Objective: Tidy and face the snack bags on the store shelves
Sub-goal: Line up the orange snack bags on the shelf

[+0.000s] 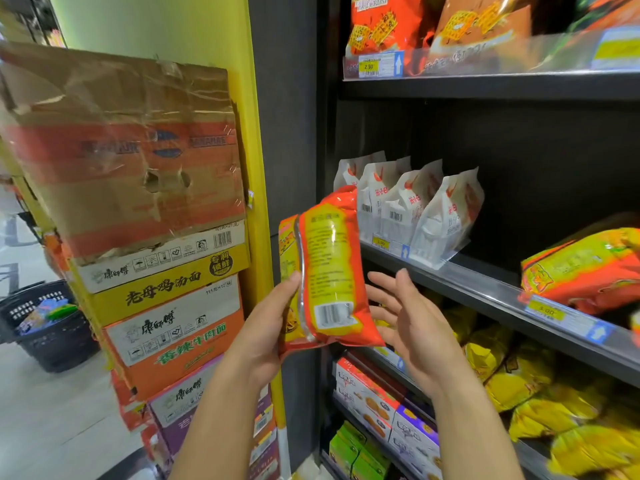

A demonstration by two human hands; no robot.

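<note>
Step in hand: one orange-red and yellow plastic snack bag [329, 268] is held off the shelving, in front of the dark upright, roughly vertical. Its back panel with the barcode is turned towards the camera, so it is not yet faced.

Left hand [266, 327]: the bag's lower left edge is gripped, thumb pressed on the near side. The other fingers are hidden behind the bag.

Right hand [412, 317]: nothing is held; the fingers are straight and spread, palm turned to the bag's right edge. It is just beside the bag. Contact possibly at the lower corner, cannot be told from this angle.

Likely target: black metal middle shelf [485, 289]. A row of white stand-up pouches [415, 209] is stood at its left end. A matching orange and yellow bag [585, 271] is lying flat at its right, well apart from the pouches, with bare shelf between.

Next move, as judged:
- the bag is to be supported by the right hand and turned so the printed front faces out
- it is to be set in the gap, next to the matching bag, up to the front lip
- the lying bag probably needs standing up as well
</note>
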